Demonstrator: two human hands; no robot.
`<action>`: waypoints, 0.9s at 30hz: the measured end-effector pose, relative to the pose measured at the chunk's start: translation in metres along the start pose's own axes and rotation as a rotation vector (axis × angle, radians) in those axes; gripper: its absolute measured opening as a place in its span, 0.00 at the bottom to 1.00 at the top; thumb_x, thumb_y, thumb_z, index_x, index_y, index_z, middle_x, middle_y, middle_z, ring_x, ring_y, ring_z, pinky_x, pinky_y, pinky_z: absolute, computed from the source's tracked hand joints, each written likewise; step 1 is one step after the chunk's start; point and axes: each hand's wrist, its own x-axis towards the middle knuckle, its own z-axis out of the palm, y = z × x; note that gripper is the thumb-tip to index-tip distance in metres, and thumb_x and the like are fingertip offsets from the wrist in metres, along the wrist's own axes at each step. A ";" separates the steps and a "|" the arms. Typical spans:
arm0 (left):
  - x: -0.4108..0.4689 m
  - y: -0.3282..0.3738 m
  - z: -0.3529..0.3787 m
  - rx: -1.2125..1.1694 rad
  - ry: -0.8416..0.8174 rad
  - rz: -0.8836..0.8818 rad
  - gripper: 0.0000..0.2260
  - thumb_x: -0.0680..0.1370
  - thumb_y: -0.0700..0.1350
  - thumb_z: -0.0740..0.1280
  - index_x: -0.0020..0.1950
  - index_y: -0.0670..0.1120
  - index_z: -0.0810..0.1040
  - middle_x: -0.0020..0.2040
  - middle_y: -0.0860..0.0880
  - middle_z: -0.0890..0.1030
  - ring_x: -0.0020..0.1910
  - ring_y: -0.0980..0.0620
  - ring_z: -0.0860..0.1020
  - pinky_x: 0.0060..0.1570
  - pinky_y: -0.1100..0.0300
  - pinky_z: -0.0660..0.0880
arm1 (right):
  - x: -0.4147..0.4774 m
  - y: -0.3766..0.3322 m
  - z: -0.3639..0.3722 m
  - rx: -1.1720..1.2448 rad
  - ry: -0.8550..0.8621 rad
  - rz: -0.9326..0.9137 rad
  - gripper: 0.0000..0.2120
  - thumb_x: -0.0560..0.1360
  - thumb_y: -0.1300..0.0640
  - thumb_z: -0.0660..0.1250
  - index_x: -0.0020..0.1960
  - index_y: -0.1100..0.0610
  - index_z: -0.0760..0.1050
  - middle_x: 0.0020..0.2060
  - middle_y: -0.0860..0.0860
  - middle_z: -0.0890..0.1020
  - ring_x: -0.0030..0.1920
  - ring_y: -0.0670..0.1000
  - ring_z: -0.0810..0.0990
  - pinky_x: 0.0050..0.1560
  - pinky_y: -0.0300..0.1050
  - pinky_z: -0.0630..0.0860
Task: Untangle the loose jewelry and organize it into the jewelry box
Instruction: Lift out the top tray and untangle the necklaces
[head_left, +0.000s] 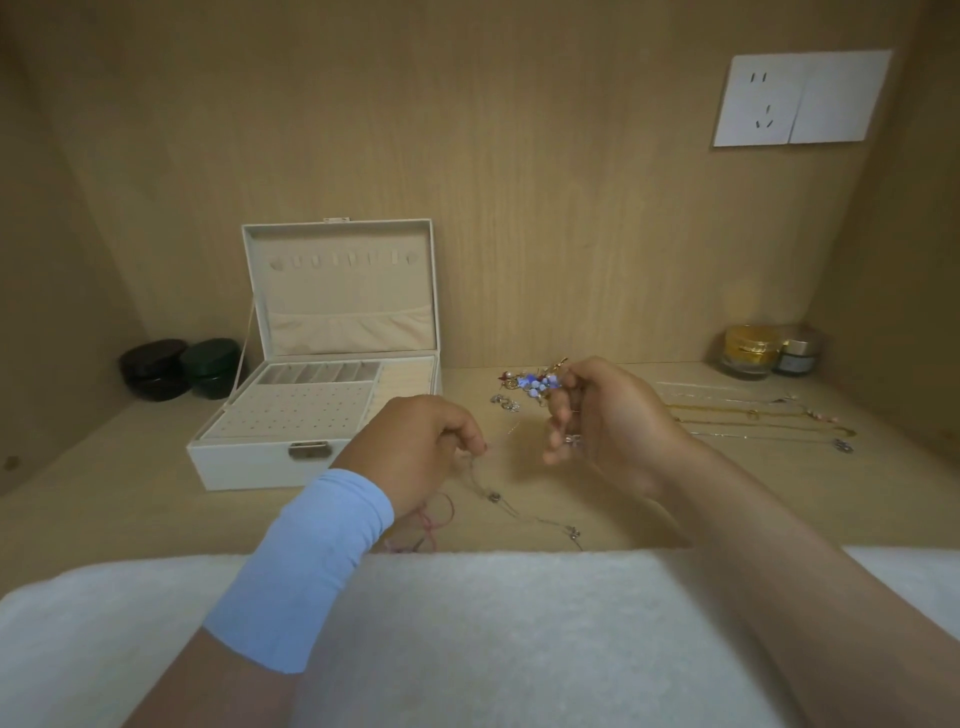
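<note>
1. Two zones split the tabletop (649, 499). The open jewelry box (260, 467) stands at the back left with its lid up and tray compartments exposed. Straightened necklaces (753, 415) lie in rows well to the right.
2. Both hands hover between them, just above the surface. The left hand (410, 447) pinches a thin chain (493, 496), whose tail droops to the tabletop and trails toward the near edge.
3. The right hand (613, 421) has its fingers curled round a small silvery piece (571, 440). Whether it belongs to that chain I cannot tell.
4. Untangling will likely go best with slack in the chain: pulling the hands apart would tighten any knot. Loosen it gently, then feed the free end through.
5. A bead cluster (535, 384) lies just behind the right hand, and a pink cord (426, 519) lies beside the left wrist. Either could snag the trailing tail, so lift it away from them.
</note>
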 end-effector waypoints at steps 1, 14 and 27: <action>0.001 0.000 0.000 0.011 -0.005 -0.006 0.16 0.77 0.36 0.63 0.41 0.56 0.83 0.45 0.58 0.82 0.45 0.58 0.79 0.47 0.68 0.73 | 0.001 0.000 -0.002 -0.067 0.016 0.009 0.08 0.80 0.57 0.53 0.42 0.55 0.64 0.28 0.52 0.69 0.25 0.54 0.68 0.28 0.45 0.71; -0.002 0.006 -0.014 -0.066 0.075 0.029 0.25 0.74 0.29 0.58 0.59 0.54 0.82 0.53 0.60 0.82 0.50 0.57 0.78 0.52 0.73 0.71 | 0.001 0.011 -0.024 -1.285 0.104 -0.079 0.14 0.76 0.49 0.63 0.33 0.52 0.73 0.33 0.45 0.76 0.39 0.49 0.75 0.41 0.44 0.70; 0.009 0.008 -0.009 -0.337 0.036 0.058 0.25 0.74 0.28 0.59 0.55 0.54 0.83 0.50 0.58 0.84 0.53 0.57 0.79 0.44 0.67 0.75 | -0.007 0.024 0.019 -0.746 -0.029 -0.252 0.03 0.74 0.52 0.74 0.44 0.50 0.87 0.40 0.46 0.87 0.40 0.41 0.83 0.47 0.39 0.78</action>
